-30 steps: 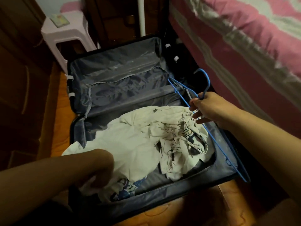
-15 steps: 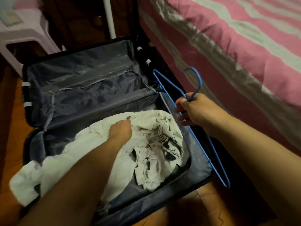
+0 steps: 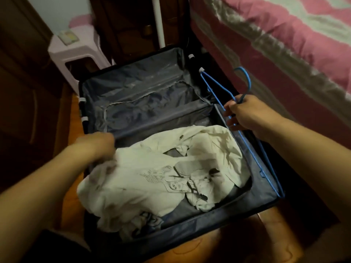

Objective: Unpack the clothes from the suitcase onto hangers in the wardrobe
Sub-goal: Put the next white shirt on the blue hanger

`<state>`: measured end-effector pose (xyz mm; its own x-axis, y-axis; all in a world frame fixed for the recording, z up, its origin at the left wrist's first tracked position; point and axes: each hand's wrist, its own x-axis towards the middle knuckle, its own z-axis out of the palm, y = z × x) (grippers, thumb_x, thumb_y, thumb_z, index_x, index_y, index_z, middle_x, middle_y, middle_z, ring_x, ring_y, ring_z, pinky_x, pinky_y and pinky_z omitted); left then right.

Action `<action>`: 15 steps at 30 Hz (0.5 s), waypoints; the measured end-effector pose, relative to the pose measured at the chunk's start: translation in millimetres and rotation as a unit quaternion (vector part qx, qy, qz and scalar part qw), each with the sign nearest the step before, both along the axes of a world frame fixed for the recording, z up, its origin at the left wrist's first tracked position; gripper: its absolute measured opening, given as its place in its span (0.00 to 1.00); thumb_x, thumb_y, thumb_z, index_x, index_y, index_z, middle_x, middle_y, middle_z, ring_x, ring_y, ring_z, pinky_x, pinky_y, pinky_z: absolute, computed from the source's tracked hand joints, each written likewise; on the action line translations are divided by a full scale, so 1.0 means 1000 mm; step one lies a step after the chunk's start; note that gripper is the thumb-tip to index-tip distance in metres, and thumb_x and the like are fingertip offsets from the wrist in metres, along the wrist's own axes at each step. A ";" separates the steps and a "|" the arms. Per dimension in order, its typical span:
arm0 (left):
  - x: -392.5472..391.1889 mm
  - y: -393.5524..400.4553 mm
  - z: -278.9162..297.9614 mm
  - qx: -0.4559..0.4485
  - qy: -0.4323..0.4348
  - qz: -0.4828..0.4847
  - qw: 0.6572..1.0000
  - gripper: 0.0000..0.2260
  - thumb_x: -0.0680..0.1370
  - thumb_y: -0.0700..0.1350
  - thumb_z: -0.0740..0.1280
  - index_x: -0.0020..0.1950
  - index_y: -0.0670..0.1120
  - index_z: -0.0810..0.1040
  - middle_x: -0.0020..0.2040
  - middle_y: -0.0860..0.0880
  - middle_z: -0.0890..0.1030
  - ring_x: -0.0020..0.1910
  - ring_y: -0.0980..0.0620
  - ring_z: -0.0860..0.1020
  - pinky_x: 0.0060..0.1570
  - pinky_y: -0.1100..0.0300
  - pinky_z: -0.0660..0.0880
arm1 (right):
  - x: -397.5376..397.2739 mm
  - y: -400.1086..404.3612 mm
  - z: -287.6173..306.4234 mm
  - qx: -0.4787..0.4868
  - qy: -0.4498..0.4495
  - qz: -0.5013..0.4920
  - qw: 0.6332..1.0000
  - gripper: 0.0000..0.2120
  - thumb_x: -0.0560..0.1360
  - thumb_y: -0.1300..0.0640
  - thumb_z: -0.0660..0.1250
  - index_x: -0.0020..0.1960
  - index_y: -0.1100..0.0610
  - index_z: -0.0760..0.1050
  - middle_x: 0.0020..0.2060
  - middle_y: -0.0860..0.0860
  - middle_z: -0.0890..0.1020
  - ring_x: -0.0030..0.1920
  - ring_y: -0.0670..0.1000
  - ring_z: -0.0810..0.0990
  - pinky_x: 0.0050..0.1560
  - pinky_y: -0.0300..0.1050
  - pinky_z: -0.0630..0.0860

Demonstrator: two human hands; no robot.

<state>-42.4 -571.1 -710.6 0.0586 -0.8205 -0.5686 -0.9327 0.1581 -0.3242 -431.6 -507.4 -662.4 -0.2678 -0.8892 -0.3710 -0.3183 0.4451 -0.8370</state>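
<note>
An open dark suitcase [image 3: 144,103] with grey lining lies on the wooden floor. In its near half lies a crumpled white shirt [image 3: 209,147] with a black line print; a second printed garment peeks out beneath it at the front. My left hand [image 3: 96,147] grips the shirt's left edge and lifts it a little. My right hand [image 3: 245,112] holds blue wire hangers [image 3: 247,80] by the neck, over the suitcase's right rim; their long bars run down along that rim.
A bed with a pink and white striped cover [image 3: 284,35] stands close on the right. A pale plastic stool [image 3: 76,52] is behind the suitcase at the left, beside dark wooden furniture [image 3: 24,92]. A white pole [image 3: 158,21] rises behind the suitcase.
My left hand has moved from the middle of the shirt to its left edge and pulled the cloth flatter, showing the print. The right hand still holds the hangers at the right rim.
</note>
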 end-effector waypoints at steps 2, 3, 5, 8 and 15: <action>-0.035 0.016 -0.020 -0.037 0.175 -0.009 0.984 0.15 0.80 0.56 0.65 0.64 0.53 0.77 0.59 0.49 0.80 0.56 0.45 0.80 0.59 0.51 0.77 | 0.005 -0.001 0.000 -0.007 0.003 0.003 1.000 0.10 0.84 0.55 0.57 0.49 0.56 0.75 0.43 0.54 0.82 0.37 0.54 0.81 0.42 0.52 0.83; -0.047 0.025 -0.037 -0.022 0.233 -0.031 0.972 0.20 0.79 0.57 0.67 0.70 0.55 0.74 0.66 0.49 0.77 0.63 0.45 0.77 0.64 0.52 0.73 | 0.007 0.000 -0.001 -0.007 0.007 0.005 1.000 0.11 0.84 0.55 0.57 0.50 0.57 0.76 0.43 0.55 0.82 0.37 0.53 0.81 0.43 0.52 0.83; -0.069 0.051 -0.067 0.025 0.211 -0.062 0.975 0.28 0.78 0.60 0.68 0.76 0.56 0.66 0.72 0.48 0.71 0.69 0.44 0.71 0.67 0.49 0.70 | 0.010 0.003 -0.003 0.002 0.013 0.010 1.000 0.11 0.84 0.55 0.56 0.51 0.58 0.76 0.45 0.55 0.83 0.37 0.53 0.81 0.43 0.52 0.84; -0.064 0.067 -0.105 -0.013 0.120 -0.097 0.988 0.16 0.81 0.54 0.64 0.68 0.53 0.71 0.64 0.46 0.74 0.63 0.44 0.74 0.59 0.48 0.74 | 0.012 0.008 -0.007 0.019 0.028 0.028 0.999 0.11 0.84 0.55 0.57 0.53 0.59 0.76 0.48 0.56 0.83 0.38 0.53 0.83 0.41 0.50 0.83; -0.026 0.062 -0.114 -0.039 0.067 -0.182 0.980 0.14 0.80 0.50 0.64 0.66 0.54 0.75 0.64 0.49 0.73 0.64 0.46 0.72 0.61 0.50 0.71 | 0.011 0.012 -0.008 0.029 0.044 0.035 0.998 0.11 0.84 0.54 0.57 0.54 0.58 0.77 0.50 0.55 0.83 0.41 0.52 0.84 0.42 0.50 0.84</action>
<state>-68.1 -509.2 -824.5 -0.3178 -0.8139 -0.4864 -0.8541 0.4684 -0.2259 -420.9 -495.3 -670.0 -0.2390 -0.8846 -0.4005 -0.4222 0.4661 -0.7775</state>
